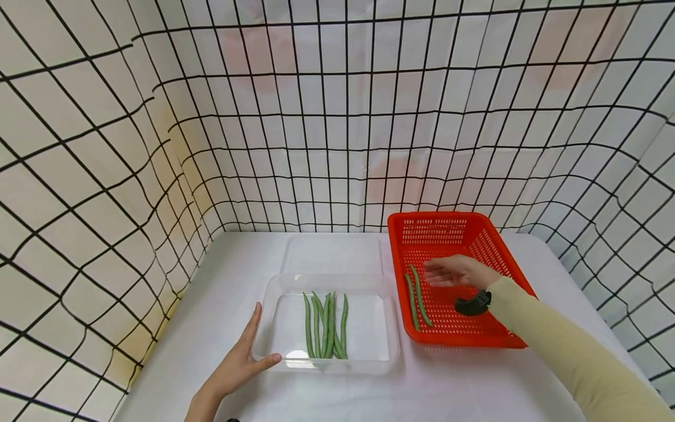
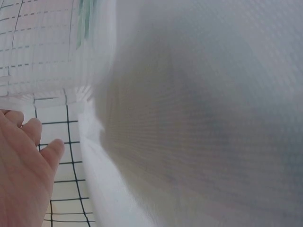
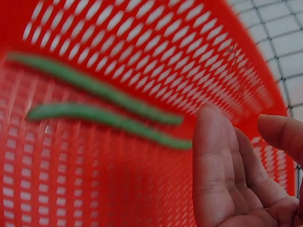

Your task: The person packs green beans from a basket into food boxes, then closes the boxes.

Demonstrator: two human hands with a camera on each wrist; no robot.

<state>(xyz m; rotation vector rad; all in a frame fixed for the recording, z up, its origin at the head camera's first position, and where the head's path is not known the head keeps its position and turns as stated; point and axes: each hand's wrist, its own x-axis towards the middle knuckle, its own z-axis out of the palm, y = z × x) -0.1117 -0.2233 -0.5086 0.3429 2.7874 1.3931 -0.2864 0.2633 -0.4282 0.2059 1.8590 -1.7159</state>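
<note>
Two green beans (image 3: 106,92) lie side by side along the left wall of the red basket (image 1: 459,339). Above the basket floor, just right of these beans, my right hand (image 1: 457,272) has its fingers extended and holds nothing. At the left end of the clear plastic container (image 1: 369,366), my left hand (image 1: 236,366) spreads thumb and fingers around the near-left corner, thumb at the front rim. Several green beans (image 1: 331,328) lie lengthwise in the middle of that container. The left wrist view shows part of my left hand (image 2: 23,165) beside the container's wall (image 2: 42,75).
A clear flat lid-like sheet (image 1: 332,252) lies behind the container on the white table (image 1: 227,275). Black wire grid panels (image 1: 343,117) stand at the back and both sides. A dark band (image 1: 473,303) is on my right wrist.
</note>
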